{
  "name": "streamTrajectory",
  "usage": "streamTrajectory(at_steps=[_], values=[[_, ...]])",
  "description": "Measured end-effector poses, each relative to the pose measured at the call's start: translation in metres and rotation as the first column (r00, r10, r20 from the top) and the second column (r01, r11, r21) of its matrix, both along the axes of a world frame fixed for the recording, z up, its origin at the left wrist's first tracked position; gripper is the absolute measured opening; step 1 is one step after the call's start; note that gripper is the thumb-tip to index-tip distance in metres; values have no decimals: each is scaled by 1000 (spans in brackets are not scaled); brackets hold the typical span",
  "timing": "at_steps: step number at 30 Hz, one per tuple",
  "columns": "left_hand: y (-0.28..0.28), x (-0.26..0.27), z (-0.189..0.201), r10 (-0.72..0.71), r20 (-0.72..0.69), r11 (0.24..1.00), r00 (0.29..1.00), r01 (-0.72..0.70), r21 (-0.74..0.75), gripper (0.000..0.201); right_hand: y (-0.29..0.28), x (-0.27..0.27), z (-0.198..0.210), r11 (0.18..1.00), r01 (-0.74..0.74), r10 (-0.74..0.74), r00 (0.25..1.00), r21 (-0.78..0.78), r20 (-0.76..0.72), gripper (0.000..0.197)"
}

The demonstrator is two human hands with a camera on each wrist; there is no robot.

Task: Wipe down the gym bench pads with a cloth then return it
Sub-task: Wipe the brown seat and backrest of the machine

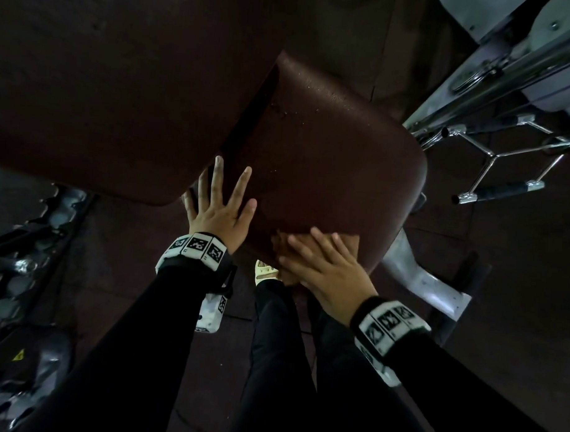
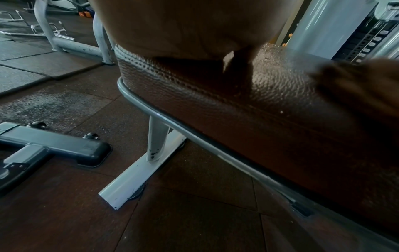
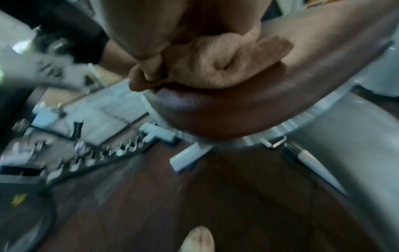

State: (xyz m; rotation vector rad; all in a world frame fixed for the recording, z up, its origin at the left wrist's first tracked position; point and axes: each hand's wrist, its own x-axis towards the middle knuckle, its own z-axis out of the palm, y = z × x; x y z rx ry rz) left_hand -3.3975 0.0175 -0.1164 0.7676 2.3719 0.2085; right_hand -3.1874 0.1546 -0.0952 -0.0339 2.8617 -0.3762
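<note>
The dark brown seat pad [image 1: 328, 152] of the gym bench fills the middle of the head view, with the back pad [image 1: 120, 80] above and to its left. My left hand [image 1: 219, 207] lies flat with spread fingers on the seat pad's left edge, beside the gap between the pads. My right hand [image 1: 321, 259] presses a tan cloth [image 1: 349, 242] onto the pad's near edge with straight fingers. In the right wrist view the cloth [image 3: 215, 61] is bunched under my palm on the pad's rim [image 3: 215, 110]. The left wrist view shows the pad's textured side [image 2: 237, 95].
A chrome cable handle [image 1: 492, 171] and a grey machine frame [image 1: 508, 78] stand to the right. The bench's pale metal leg [image 1: 426, 285] is below the seat. A rack of metal gear [image 1: 24, 255] lies on the left. My sandalled foot [image 1: 265, 271] is on the rubber floor.
</note>
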Motion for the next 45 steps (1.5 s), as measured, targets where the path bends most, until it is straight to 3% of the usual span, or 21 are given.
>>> streamTrajectory(at_steps=[3, 6, 9, 12, 15, 18, 25, 27, 30, 35, 41, 45], values=[[1, 1, 1, 2, 7, 1000, 1000, -2, -3, 54, 11, 45, -4, 999, -35, 34, 999, 20, 21, 59], [2, 1, 2, 3, 2, 1000, 1000, -3, -1, 54, 36, 62, 2, 987, 161, -158, 983, -18, 96, 59], [1, 1, 4, 8, 1, 1000, 1000, -8, -5, 55, 59, 50, 9, 907, 416, -403, 904, -69, 144, 53], [3, 1, 6, 10, 15, 1000, 1000, -10, -13, 55, 68, 13, 7, 850, 517, -506, 855, -103, 114, 50], [5, 0, 8, 10, 29, 999, 1000, -9, -39, 55, 54, -29, 6, 870, 484, -478, 875, -92, 78, 50], [7, -1, 11, 18, 56, 998, 998, -15, -60, 56, 28, -46, 6, 933, 347, -344, 938, -90, 49, 52], [12, -1, 11, 40, 105, 997, 994, -34, -64, 58, 12, 18, 6, 993, 113, -110, 989, -22, 96, 54], [11, -3, 8, 31, 121, 998, 992, -24, -59, 60, 26, 33, 9, 989, 148, -144, 982, -28, 123, 52], [10, -3, 6, 18, 126, 999, 992, -12, -50, 63, 48, 33, 18, 948, 314, -300, 937, -53, 179, 51], [10, -2, 4, 41, 115, 999, 993, -37, -34, 63, 71, -6, 15, 882, 469, -454, 871, -42, 191, 51], [10, 0, 4, 51, 113, 998, 992, -47, -40, 63, 70, -93, 9, 885, 462, -452, 881, -51, 143, 54], [11, 0, 3, 56, 122, 998, 991, -51, -43, 63, 73, -122, 9, 904, 421, -410, 902, -72, 133, 56]])
